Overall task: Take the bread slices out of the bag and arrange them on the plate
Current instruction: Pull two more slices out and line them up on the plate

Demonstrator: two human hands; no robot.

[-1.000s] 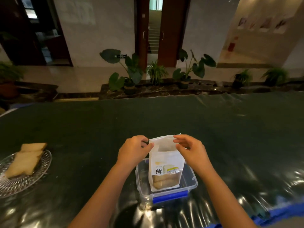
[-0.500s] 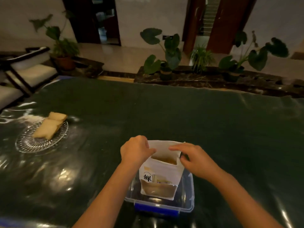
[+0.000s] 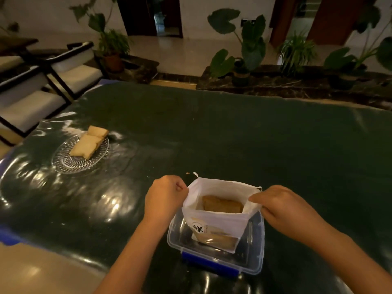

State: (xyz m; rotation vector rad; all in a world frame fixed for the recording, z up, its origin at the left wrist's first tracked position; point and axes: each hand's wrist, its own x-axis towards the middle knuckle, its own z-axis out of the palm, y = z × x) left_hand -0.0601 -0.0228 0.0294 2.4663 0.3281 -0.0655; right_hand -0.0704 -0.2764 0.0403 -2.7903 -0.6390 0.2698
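Observation:
A white bread bag point(image 3: 218, 221) stands upright inside a clear plastic box point(image 3: 257, 251) with a blue clasp, near the table's front. The bag's mouth is spread wide, and a brown bread slice point(image 3: 222, 205) shows inside. My left hand point(image 3: 164, 198) pinches the bag's left rim. My right hand point(image 3: 282, 205) pinches its right rim. At the left of the table, a clear glass plate point(image 3: 70, 164) carries two bread slices point(image 3: 88, 144), overlapping.
The table point(image 3: 233, 134) has a dark green, shiny cover. White-cushioned chairs point(image 3: 53, 79) stand beyond its left corner. Potted plants point(image 3: 241, 58) line a dark ledge behind the far edge. A small crumb lies just beyond the bag.
My two hands have pulled the bag's rims apart, so the mouth is now wide and the slice inside shows. The view has swung left and downward.

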